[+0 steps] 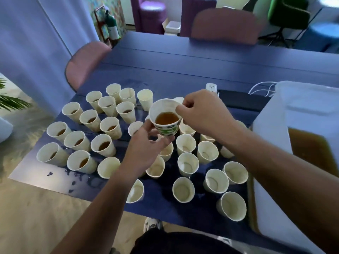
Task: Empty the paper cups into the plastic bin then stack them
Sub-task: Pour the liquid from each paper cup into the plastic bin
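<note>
A blue table (183, 57) fills the frame's middle. The bin (300, 125) stands at the right, brown liquid inside. Cups (102, 145) crowd the centre. Above them, the left hand (146, 145) cradles a filled cup (166, 117); the right hand (203, 112) pinches its rim.

My long dark-blue table (183, 57) carries many white paper cups (183, 188), a translucent plastic bin (300, 125), small spilled puddles (49, 174).
</note>
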Demonstrator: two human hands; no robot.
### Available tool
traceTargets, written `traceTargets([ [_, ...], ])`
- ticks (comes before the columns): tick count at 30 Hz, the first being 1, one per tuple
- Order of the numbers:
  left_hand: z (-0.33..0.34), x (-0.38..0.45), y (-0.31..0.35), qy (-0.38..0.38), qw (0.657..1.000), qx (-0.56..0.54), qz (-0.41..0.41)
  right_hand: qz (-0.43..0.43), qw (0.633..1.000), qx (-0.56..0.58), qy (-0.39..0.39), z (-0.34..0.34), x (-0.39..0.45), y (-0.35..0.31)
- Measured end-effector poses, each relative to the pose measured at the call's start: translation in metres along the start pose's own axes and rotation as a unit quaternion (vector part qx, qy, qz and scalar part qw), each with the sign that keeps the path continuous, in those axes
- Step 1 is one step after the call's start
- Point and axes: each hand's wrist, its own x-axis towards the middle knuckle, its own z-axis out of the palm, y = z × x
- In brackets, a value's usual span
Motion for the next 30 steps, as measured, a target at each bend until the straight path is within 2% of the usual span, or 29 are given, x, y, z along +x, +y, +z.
traceTargets([
  [7, 0.044, 0.004, 0.031, -0.024, 0.997, 0.024, 0.066, 0.046, 0.998, 0.032, 0.040, -0.046, -0.030, 0.047],
  [13, 0.085, 0.013, 0.068, -0.049, 0.992, 0.035, 0.110, 0.021, 0.981, 0.191, 0.004, -0.071, -0.060, 0.085],
  [16, 0.110, 0.014, 0.084, -0.065, 0.987, 0.061, 0.130, 0.030, 0.966, 0.249, 0.055, -0.072, -0.074, 0.100],
  [20, 0.145, 0.004, 0.110, -0.073, 0.977, 0.095, 0.176, 0.060, 0.940, 0.294, 0.166, -0.074, -0.087, 0.114],
  [24, 0.174, -0.008, 0.130, -0.099, 0.973, 0.104, 0.181, 0.078, 0.898, 0.337, 0.270, -0.086, -0.098, 0.126],
  [27, 0.190, -0.012, 0.131, -0.144, 0.962, 0.124, 0.197, 0.091, 0.895, 0.320, 0.298, -0.099, -0.107, 0.137],
  [30, 0.203, -0.010, 0.122, -0.188, 0.938, 0.192, 0.219, 0.108, 0.897, 0.288, 0.316, -0.107, -0.114, 0.155],
])
